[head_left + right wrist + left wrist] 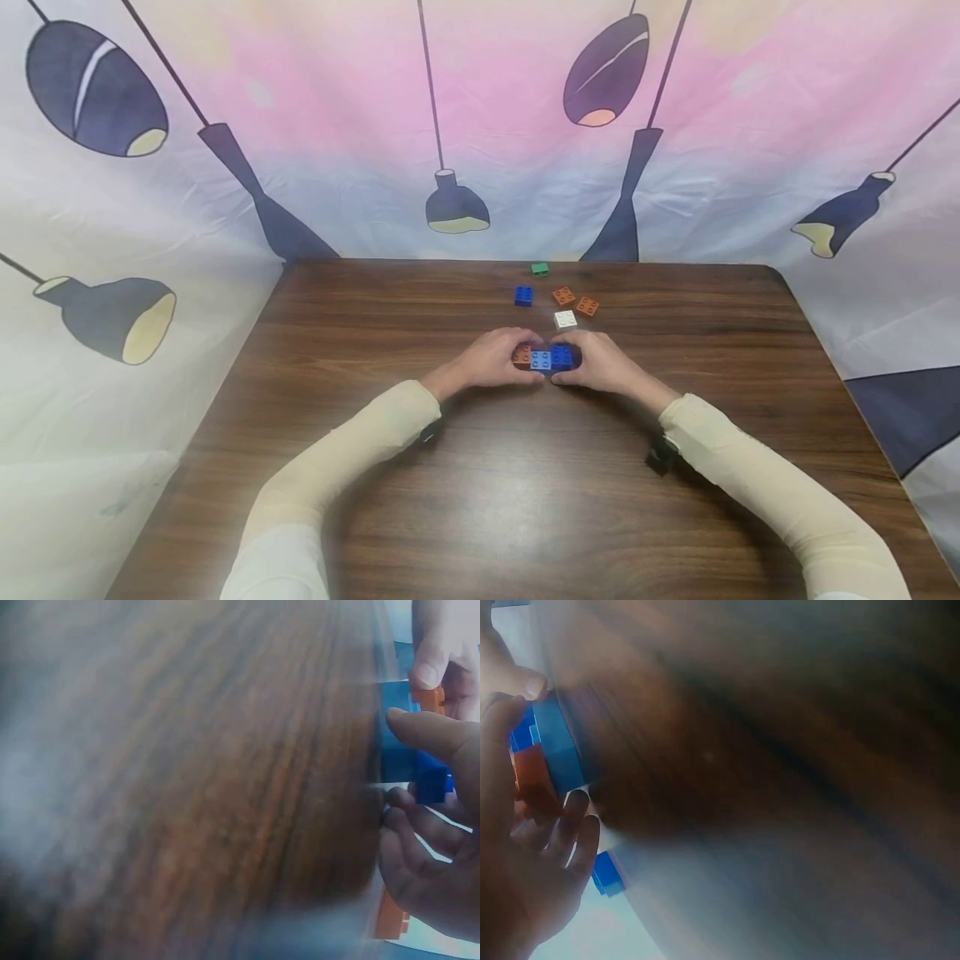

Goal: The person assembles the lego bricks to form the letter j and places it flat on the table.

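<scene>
In the head view, a joined group of toy building bricks lies between both hands at mid-table. An orange brick (522, 355) and a dark blue brick (561, 357) sit on the two ends of a longer light blue brick (541, 360), whose studs show between them. My left hand (497, 358) curls thumb and fingers round the orange end. On the other side, my right hand (603, 362) holds the dark blue end the same way. The right wrist view shows the light blue brick (396, 739) lowest, against the table. Palms partly hide both ends.
Beyond the hands lie loose bricks: a white brick (566, 320), two orange bricks (563, 296), (588, 307), a blue brick (523, 296) and a green brick (539, 269) near the far edge. A patterned cloth (360, 125) hangs behind the brown wooden table (480, 492).
</scene>
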{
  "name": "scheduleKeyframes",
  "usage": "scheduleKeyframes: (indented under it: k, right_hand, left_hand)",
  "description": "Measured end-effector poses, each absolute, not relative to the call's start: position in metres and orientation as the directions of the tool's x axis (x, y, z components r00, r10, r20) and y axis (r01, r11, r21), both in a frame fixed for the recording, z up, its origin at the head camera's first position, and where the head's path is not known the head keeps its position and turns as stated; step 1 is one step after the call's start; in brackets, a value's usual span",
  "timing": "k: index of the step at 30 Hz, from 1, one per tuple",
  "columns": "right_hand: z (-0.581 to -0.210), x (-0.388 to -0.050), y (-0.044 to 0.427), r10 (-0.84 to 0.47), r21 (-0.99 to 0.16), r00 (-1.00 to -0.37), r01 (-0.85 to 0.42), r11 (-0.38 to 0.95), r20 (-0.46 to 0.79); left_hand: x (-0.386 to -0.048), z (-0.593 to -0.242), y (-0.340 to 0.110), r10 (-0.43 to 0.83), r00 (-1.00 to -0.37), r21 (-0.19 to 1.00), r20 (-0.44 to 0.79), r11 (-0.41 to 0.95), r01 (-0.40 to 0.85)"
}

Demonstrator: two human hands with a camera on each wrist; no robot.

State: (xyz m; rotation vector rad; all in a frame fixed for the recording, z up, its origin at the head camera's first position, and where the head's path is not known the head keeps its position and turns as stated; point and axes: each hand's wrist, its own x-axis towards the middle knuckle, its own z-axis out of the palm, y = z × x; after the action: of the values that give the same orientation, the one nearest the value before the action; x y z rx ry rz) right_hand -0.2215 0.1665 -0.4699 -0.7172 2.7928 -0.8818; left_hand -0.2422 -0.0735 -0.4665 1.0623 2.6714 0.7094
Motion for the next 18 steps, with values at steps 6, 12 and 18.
scheduleKeyframes:
  k: [6, 12, 18]
  right_hand:
    - [-0.463, -0.217, 0.182, -0.458, -0.569, -0.889, -0.377, 0.731, 0.002]
    - [-0.455, -0.216, 0.2, -0.421, -0.569, -0.907, -0.342, 0.748, -0.008]
    - [-0.451, -0.219, 0.214, -0.367, -0.569, -0.93, -0.302, 0.764, 0.001]
  left_hand:
    - [-0.242, -0.467, -0.067, 0.682, -0.731, 0.512, 0.024, 0.62, 0.595]
    - [-0.242, -0.467, -0.062, 0.678, -0.735, 0.504, 0.019, 0.628, 0.593]
    - [-0.242, -0.468, -0.057, 0.676, -0.737, 0.499, 0.016, 0.633, 0.592]
